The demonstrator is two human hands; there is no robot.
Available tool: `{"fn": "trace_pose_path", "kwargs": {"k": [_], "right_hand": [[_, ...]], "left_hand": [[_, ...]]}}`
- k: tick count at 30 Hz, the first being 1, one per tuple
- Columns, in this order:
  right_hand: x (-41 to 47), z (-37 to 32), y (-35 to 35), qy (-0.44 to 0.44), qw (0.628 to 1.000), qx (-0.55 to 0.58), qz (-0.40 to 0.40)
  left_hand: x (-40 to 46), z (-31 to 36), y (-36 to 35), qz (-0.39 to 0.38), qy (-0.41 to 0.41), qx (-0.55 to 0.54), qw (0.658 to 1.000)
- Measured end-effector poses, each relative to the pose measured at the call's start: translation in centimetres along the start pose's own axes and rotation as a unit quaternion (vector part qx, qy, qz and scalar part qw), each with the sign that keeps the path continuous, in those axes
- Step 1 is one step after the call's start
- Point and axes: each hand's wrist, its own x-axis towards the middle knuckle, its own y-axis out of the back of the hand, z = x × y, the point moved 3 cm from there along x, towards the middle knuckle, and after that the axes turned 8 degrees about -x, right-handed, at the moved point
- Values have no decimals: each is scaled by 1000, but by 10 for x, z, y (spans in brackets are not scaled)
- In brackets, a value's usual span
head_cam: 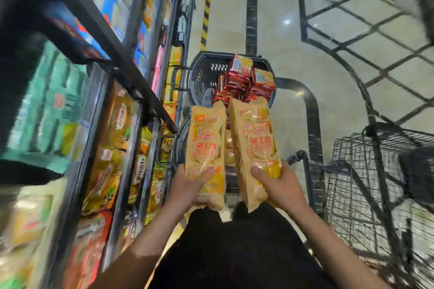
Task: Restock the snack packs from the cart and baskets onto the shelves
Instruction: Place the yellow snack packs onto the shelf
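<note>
The left hand (pixel 187 185) grips one long yellow pack (pixel 206 152) near its lower end, fingers wrapped round it; the right hand (pixel 279 185) clamps a second pack (pixel 254 145) likewise. Both packs stand side by side, just apart, above a basket (pixel 182 145). Beyond sits another basket (pixel 202 73) piled with red packs (pixel 244 82). Shelves (pixel 112 124) run left, the wire cart (pixel 366 171) right.

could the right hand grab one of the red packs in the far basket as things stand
Probably not yet: the right hand already grips a yellow snack pack, and the red packs lie well beyond it in the basket.
</note>
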Motion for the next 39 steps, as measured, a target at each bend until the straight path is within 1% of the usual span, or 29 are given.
{"fn": "trace_pose_path", "kwargs": {"k": [5, 10, 12, 14, 16, 19, 22, 28, 33, 36, 39], "right_hand": [[-9, -35, 28, 85, 996, -4, -21], [-18, -62, 44, 173, 984, -23, -44], [-21, -68, 45, 213, 975, -23, -68], [-24, -75, 43, 244, 965, -22, -90], [-31, -82, 43, 278, 952, -17, -130], [-46, -89, 40, 320, 929, -23, -187], [-63, -90, 37, 356, 906, -45, -226], [-105, -86, 23, 410, 849, -60, -328], [-144, -84, -1, 456, 809, -71, -364], [-175, -83, -15, 475, 785, -68, -392], [-208, -81, -27, 502, 757, -59, -414]], "left_hand": [[-35, 25, -4, 18, -54, -75, 996], [-70, 41, -15, 64, -119, -139, 981], [-92, 42, -22, 100, -142, -155, 973], [-114, 43, -28, 155, -167, -167, 959], [-137, 42, -35, 209, -193, -175, 942], [-172, 31, -45, 290, -199, -207, 913], [-204, 15, -55, 354, -196, -238, 883], [-267, -19, -73, 467, -214, -292, 807], [-315, -46, -70, 538, -223, -311, 751], [-346, -59, -65, 568, -230, -312, 726], [-374, -81, -58, 598, -218, -326, 699]]}}
